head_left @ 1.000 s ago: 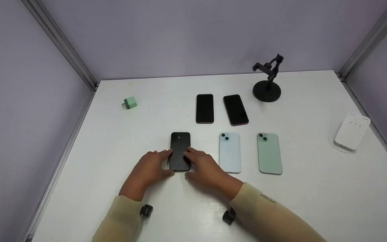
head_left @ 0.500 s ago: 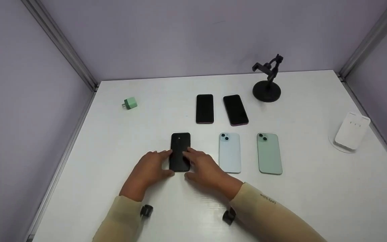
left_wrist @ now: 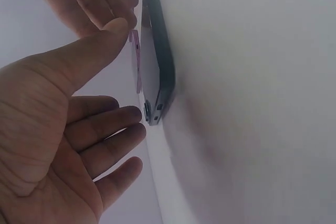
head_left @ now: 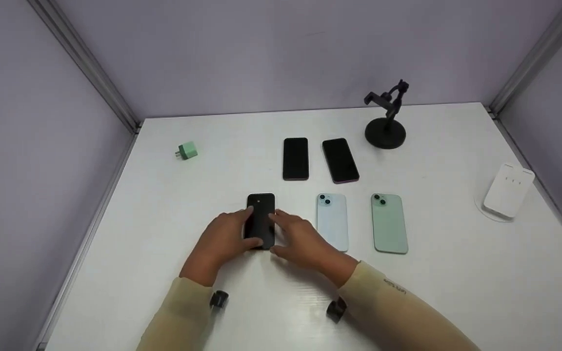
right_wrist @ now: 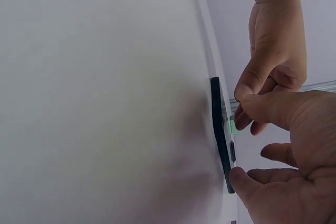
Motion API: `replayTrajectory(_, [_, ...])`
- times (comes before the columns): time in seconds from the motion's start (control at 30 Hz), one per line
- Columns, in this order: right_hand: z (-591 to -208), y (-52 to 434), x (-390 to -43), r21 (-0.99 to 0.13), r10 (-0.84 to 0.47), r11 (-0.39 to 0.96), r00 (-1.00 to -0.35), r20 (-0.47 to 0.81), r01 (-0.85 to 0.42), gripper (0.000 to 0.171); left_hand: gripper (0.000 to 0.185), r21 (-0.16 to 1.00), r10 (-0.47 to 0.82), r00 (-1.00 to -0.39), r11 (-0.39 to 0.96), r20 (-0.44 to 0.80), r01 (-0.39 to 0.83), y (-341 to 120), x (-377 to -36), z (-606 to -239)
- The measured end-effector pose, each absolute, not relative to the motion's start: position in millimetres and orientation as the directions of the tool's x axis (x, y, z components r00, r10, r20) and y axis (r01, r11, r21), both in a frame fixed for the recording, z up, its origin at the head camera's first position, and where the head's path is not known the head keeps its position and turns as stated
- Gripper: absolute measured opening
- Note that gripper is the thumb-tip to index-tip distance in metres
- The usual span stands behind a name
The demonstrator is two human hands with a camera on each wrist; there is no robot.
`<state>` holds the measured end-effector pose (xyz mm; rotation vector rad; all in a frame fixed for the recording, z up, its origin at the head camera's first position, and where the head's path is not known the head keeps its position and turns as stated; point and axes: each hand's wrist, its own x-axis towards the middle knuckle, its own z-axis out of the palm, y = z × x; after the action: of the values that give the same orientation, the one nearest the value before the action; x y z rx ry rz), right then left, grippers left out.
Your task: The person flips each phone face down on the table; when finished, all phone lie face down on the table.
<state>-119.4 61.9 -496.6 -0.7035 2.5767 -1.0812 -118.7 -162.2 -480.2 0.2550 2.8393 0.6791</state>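
Note:
A black phone [head_left: 260,214] lies camera side up on the white table [head_left: 203,185], flat against it in the wrist views [left_wrist: 157,66] [right_wrist: 220,129]. My left hand [head_left: 227,234] lies at its left side with fingers over that edge; the left wrist view shows the palm [left_wrist: 79,129] with relaxed, spread fingers. My right hand [head_left: 295,234] sits at the phone's right side. In the right wrist view, the right hand's [right_wrist: 283,150] thumb touches the phone's near end. The phone's lower half is hidden between both hands.
A light blue phone [head_left: 332,222] and a green phone [head_left: 389,223] lie to the right. Two phones lie screen up behind [head_left: 295,158] [head_left: 340,160]. A black holder stand [head_left: 386,122], a green plug [head_left: 187,150] and a white charging stand [head_left: 508,191] are farther out.
Both hands have slid forward along the black phone; the left fingers now cover more of its left edge. The phone has stayed flat in place.

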Motion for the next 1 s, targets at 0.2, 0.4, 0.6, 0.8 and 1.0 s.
replayTrajectory(0.2, [-487, 74, -132, -0.699, -0.461, 0.648, -0.886, -0.043, -0.303, 0.076, 0.084, 0.481, 0.250, -0.960, 0.862, -0.129, 0.160, -143, -128, -477])
replayTrajectory(0.4, [-481, 88, -147, -0.690, -0.412, 0.671, -0.910, -0.043, -0.271, 0.076, 0.084, 0.451, 0.314, -0.942, 0.862, -0.119, 0.230, -117, -137, -480])
replayTrajectory(0.6, [-477, 111, -168, -0.663, -0.352, 0.708, -0.935, -0.033, -0.243, 0.077, 0.086, 0.448, 0.341, -0.931, 0.857, -0.126, 0.253, -92, -150, -481])
replayTrajectory(0.8, [-473, 140, -192, -0.664, -0.253, 0.729, -0.967, -0.040, -0.163, 0.079, 0.088, 0.463, 0.375, -0.921, 0.839, -0.110, 0.286, -63, -173, -474])
replayTrajectory(1.0, [-471, 160, -212, -0.643, -0.187, 0.759, -0.980, -0.063, -0.104, 0.083, 0.090, 0.471, 0.397, -0.913, 0.827, -0.098, 0.309, -35, -198, -475])
